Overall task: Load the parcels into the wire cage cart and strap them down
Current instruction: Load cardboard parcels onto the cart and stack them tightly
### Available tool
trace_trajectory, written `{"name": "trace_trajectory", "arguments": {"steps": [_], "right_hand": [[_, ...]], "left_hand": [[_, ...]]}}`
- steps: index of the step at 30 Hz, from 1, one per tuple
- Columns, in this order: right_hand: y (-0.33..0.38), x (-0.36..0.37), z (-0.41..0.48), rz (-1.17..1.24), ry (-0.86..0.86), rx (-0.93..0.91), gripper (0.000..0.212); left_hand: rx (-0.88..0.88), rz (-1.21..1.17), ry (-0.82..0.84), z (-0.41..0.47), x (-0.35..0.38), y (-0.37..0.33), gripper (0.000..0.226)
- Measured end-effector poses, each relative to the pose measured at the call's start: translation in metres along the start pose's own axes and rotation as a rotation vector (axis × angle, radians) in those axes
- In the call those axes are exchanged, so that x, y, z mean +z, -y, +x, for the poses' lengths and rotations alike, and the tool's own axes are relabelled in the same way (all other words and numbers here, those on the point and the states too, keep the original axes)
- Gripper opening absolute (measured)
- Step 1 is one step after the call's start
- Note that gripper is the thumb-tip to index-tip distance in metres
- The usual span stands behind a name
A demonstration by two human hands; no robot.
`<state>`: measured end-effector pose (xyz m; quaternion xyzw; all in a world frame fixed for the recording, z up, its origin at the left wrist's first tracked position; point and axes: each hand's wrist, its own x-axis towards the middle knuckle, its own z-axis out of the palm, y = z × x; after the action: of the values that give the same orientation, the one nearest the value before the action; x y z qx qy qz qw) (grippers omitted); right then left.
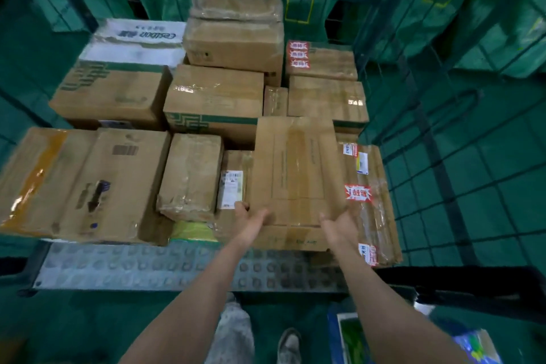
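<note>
Parcel loading: a person's left hand point(251, 216) and right hand point(339, 226) grip the near edge of a flat brown carton point(295, 168), taped lengthwise with clear tape, at the near right of the wire cage cart point(437, 156). The left hand wraps the near left corner, thumb on top. The right hand holds the near right corner, thumb at the edge and fingers out of sight beneath the board. The carton lies on other parcels, its far edge covering part of a green-printed box point(212, 103).

Cardboard fills the cart almost wall to wall. A large dented carton point(79, 183) sits near left, a white box point(133, 41) far left and a tall taped carton point(236, 35) at the far middle. A film-wrapped parcel with red stickers point(372, 201) lies just beside the right mesh. A strip of studded metal base plate point(147, 266) shows bare along the near edge.

Blur smears most labels and lettering beyond reading. Green sacks point(487, 9) hang beyond the mesh, and the lower frame cuts off both forearms.
</note>
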<state>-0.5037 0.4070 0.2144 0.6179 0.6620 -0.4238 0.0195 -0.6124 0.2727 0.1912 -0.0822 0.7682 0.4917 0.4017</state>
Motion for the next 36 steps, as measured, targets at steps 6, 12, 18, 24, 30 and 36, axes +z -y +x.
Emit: {"name": "trace_trajectory", "arguments": {"steps": [6, 12, 18, 24, 30, 36], "right_hand": [[-0.021, 0.024, 0.013, -0.042, -0.052, 0.038, 0.063], [-0.017, 0.025, 0.024, 0.095, -0.071, 0.117, 0.083], [0.007, 0.032, 0.014, -0.366, -0.127, -0.049, 0.067], [0.070, 0.092, -0.011, -0.555, 0.156, -0.766, 0.066], [0.065, 0.196, -0.021, -0.186, 0.535, -0.488, 0.060], [0.007, 0.250, 0.033, -0.328, 0.471, -0.396, 0.057]], "left_hand": [[-0.060, 0.093, 0.111, 0.024, 0.012, -0.002, 0.072], [-0.035, 0.101, 0.158, 0.031, 0.018, -0.004, 0.058], [-0.092, 0.056, 0.186, 0.045, 0.011, -0.002, 0.038], [-0.035, 0.004, 0.014, 0.074, -0.014, 0.026, 0.012], [-0.189, 0.090, -0.043, 0.114, -0.057, 0.072, 0.020], [-0.317, 0.189, 0.011, 0.163, -0.078, 0.099, 0.038]]}}
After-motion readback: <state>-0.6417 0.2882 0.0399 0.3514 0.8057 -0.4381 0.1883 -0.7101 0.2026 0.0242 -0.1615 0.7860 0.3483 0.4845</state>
